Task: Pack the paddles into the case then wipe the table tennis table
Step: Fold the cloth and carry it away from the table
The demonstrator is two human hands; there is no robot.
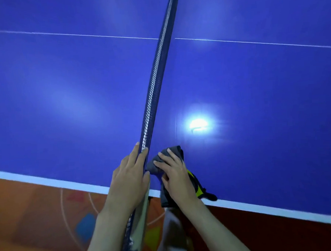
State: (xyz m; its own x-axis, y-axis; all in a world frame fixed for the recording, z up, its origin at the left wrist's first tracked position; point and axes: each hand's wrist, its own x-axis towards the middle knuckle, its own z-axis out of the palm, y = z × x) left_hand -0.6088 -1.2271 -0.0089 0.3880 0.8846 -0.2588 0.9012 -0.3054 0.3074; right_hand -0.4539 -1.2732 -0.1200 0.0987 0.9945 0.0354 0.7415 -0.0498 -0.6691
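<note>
1. Position: the person stands at the side edge of the table tennis table (254,78), right at the net (158,72). No paddles or case are in view, so the packing step cannot be checked; the step in hand looks like wiping.
2. Cloth (173,153): grey, bunched, with a yellow-and-black part near the white edge line. It lies on the blue surface just right of the net, one end hanging over the table edge.
3. Right hand (177,174): fingers spread and mostly straight, pressing flat on the cloth, not curled round it.
4. Left hand (130,177): fingers extended, lying along the near end of the net, fingertips touching its top band. Whether the thumb closes round the net cannot be told.
5. Handling, cloth: judged soft, light and limp. It will fold and slip under a palm, so flat pressure over its middle should carry it better than a pinch at a corner.
6. Handling, net: judged flexible mesh that yields if pushed.
7. Handling, table: hard, smooth, glossy; a lamp reflection shows beside the net.
</note>
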